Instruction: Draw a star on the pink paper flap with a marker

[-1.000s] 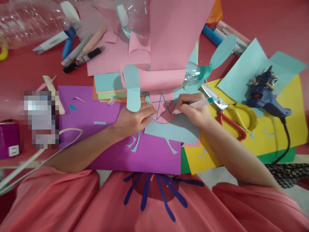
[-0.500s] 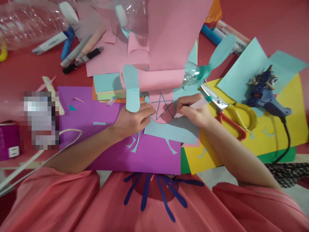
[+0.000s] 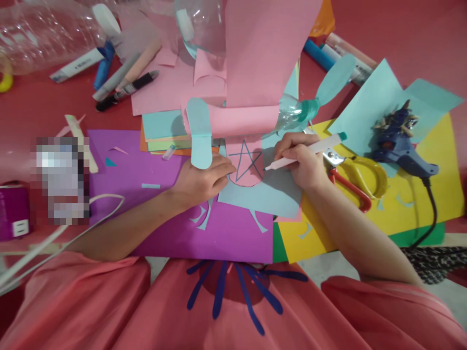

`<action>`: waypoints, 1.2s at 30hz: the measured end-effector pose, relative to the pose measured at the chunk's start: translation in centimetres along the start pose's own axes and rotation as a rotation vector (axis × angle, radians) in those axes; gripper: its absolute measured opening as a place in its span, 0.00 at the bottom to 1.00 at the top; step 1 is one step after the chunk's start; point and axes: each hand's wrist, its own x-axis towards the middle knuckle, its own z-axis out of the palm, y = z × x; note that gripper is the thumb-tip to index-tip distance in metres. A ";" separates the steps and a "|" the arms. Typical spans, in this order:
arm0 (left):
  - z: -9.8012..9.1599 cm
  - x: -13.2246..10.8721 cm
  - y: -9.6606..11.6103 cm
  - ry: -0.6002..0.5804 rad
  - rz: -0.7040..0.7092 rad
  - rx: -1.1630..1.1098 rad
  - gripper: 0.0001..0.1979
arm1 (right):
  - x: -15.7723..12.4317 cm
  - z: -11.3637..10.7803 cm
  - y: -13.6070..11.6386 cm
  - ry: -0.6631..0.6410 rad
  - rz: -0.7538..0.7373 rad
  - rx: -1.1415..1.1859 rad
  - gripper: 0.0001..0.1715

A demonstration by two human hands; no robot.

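Far off at ten o'clock from my work lie a clear plastic bottle (image 3: pixel 44 34) and a scatter of markers (image 3: pixel 124 85), well apart from either hand. The purple sheet (image 3: pixel 146 165) lies under my left forearm.

My left hand (image 3: pixel 202 182) rests at nine o'clock of the star (image 3: pixel 245 163). Its fingers lie together and pressed down on the edge of the pink paper (image 3: pixel 251 180), clamped on nothing. I judge it is there to pin the paper flat so it cannot slide under the pen. The star is drawn in blue on that pink paper, which lies on a pale blue sheet (image 3: pixel 270 194).

My right hand (image 3: pixel 302 163) sits at three o'clock of the star, fingers closed tight around a white pen (image 3: pixel 310 150). The tip points at the star's lower right arm, near four o'clock (I cannot tell whether it touches the paper). Past my knuckles are the scissors (image 3: pixel 350 177) on the yellow sheet (image 3: pixel 401 204), and farther along at three o'clock the blue glue gun (image 3: pixel 401 143), both within reach but untouched.

Compared with half a second ago, my right hand has risen toward two o'clock and the pen lies flatter, its green end swung up clear of the scissor blade. The tip has hardly moved. My left hand has not shifted.
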 end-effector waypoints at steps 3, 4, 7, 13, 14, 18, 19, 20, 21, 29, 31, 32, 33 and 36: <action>-0.1 -0.1 0.1 -0.010 0.012 0.031 0.13 | -0.2 0.3 0.2 0.005 -0.047 0.023 0.16; -0.2 -0.1 0.1 -0.006 0.027 0.047 0.13 | -0.2 0.5 0.2 0.001 -0.071 0.037 0.18; -0.4 0.1 0.4 0.003 0.082 0.112 0.13 | -0.3 0.9 0.4 -0.035 -0.145 0.044 0.15; -0.5 0.3 0.8 0.051 0.124 0.210 0.12 | -0.5 1.6 0.5 -0.162 -0.285 -0.156 0.05; -0.5 0.3 0.8 0.057 0.125 0.215 0.12 | -0.5 1.7 0.4 -0.181 -0.311 -0.201 0.05; -0.4 0.2 0.7 0.053 0.121 0.204 0.12 | -0.5 1.7 0.2 -0.208 -0.332 -0.289 0.07; -0.3 0.1 0.7 0.047 0.116 0.198 0.12 | -0.4 1.7 0.2 -0.210 -0.325 -0.292 0.07; -0.4 0.1 0.6 0.038 0.111 0.193 0.13 | -0.4 1.7 0.1 -0.210 -0.321 -0.292 0.06; -0.4 0.1 0.6 0.027 0.104 0.191 0.13 | -0.4 1.7 0.1 -0.212 -0.316 -0.289 0.06; -0.4 0.0 0.6 -0.007 0.084 0.163 0.13 | -0.4 1.7 -0.1 -0.229 -0.264 -0.292 0.08; -0.4 0.0 0.6 -0.040 0.065 0.158 0.14 | -0.4 1.7 0.0 -0.242 -0.273 -0.281 0.08; -0.4 -0.1 0.6 -0.055 0.058 0.156 0.14 | -0.4 1.6 0.0 -0.247 -0.274 -0.278 0.08; -0.4 -0.1 0.6 -0.067 0.053 0.154 0.15 | -0.4 1.6 0.0 -0.251 -0.273 -0.278 0.08; -0.4 -0.1 0.6 -0.070 0.053 0.158 0.15 | -0.5 1.3 -0.1 -0.263 -0.270 -0.271 0.08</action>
